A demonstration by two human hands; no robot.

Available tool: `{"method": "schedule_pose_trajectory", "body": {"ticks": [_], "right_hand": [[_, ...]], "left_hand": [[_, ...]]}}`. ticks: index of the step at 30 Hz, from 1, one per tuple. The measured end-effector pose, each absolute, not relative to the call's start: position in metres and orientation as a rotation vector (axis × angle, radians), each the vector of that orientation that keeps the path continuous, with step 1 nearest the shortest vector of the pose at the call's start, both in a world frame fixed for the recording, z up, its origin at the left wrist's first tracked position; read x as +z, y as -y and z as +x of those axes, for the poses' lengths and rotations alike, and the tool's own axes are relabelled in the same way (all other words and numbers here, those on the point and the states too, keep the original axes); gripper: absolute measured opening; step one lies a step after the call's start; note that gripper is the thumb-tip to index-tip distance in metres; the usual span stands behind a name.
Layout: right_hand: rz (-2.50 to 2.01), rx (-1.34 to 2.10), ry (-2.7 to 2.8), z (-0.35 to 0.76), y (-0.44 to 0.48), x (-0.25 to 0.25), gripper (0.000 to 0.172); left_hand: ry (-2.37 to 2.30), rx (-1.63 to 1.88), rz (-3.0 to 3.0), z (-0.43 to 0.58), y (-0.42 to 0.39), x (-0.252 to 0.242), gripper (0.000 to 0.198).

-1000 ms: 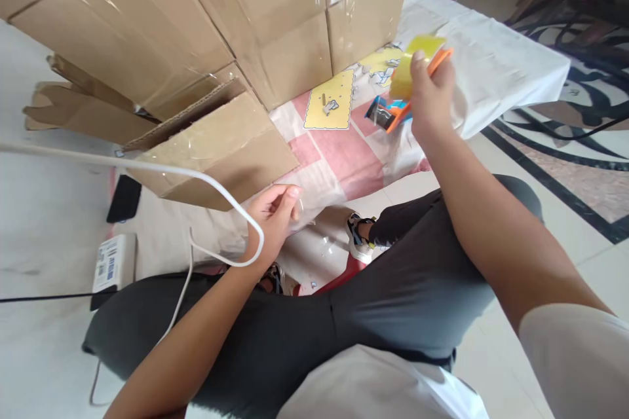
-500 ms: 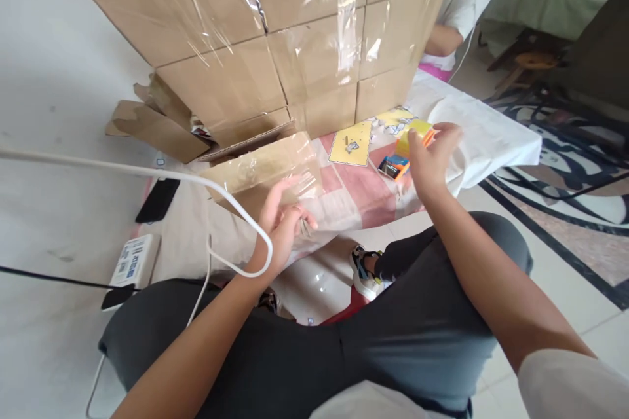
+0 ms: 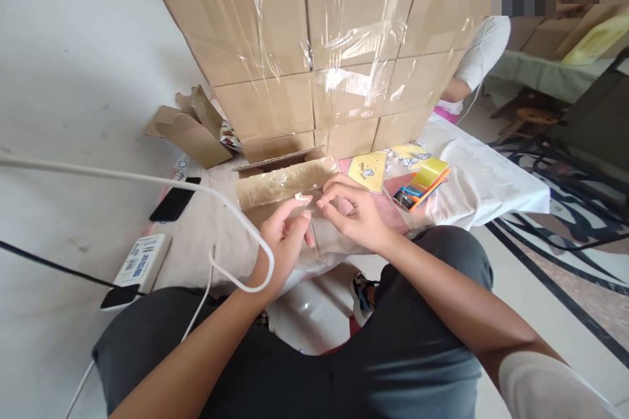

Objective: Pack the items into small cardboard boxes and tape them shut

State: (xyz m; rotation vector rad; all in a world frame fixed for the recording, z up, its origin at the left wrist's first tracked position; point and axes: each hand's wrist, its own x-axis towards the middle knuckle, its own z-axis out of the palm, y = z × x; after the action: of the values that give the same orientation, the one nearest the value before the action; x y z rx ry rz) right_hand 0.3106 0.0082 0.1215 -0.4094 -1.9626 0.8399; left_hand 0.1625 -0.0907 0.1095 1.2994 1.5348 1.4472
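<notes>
My left hand (image 3: 287,228) is in front of a small cardboard box (image 3: 289,183), fingers curled and thumb close to the forefinger. A pale patch shows at its forefinger tip. Facing it, my right hand (image 3: 358,215) pinches thumb and fingertips together, a short gap from the left. Whatever either hand holds is too small or clear to make out. Shiny clear tape runs along the box. On the cloth to the right lies an orange and blue tape dispenser (image 3: 417,191) with a yellow roll, out of both hands.
A tall stack of taped cartons (image 3: 354,91) rises behind the box. Yellow printed cards (image 3: 367,171) lie beside it. Leftward are an open carton (image 3: 196,137), a black phone (image 3: 175,200) and a white power strip (image 3: 142,265). A white cable (image 3: 221,200) arcs near my left wrist. A person's arm (image 3: 457,90) shows behind.
My right hand has left the tape dispenser and come across to my left hand. The dispenser stays on the cloth. The view has tilted up, showing more of the carton stack.
</notes>
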Motion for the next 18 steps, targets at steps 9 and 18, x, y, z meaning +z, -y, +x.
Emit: {"method": "schedule_pose_trajectory", "body": {"ticks": [9, 18], "right_hand": [[-0.452, 0.81, 1.884, 0.292, 0.004, 0.112, 0.013], [-0.609, 1.061, 1.832, 0.287, 0.003, 0.12, 0.029]], "left_hand": [[-1.674, 1.65, 1.373, 0.152, 0.084, 0.111, 0.027], [-2.25, 1.789, 1.65, 0.078, 0.063, 0.129, 0.05]]}}
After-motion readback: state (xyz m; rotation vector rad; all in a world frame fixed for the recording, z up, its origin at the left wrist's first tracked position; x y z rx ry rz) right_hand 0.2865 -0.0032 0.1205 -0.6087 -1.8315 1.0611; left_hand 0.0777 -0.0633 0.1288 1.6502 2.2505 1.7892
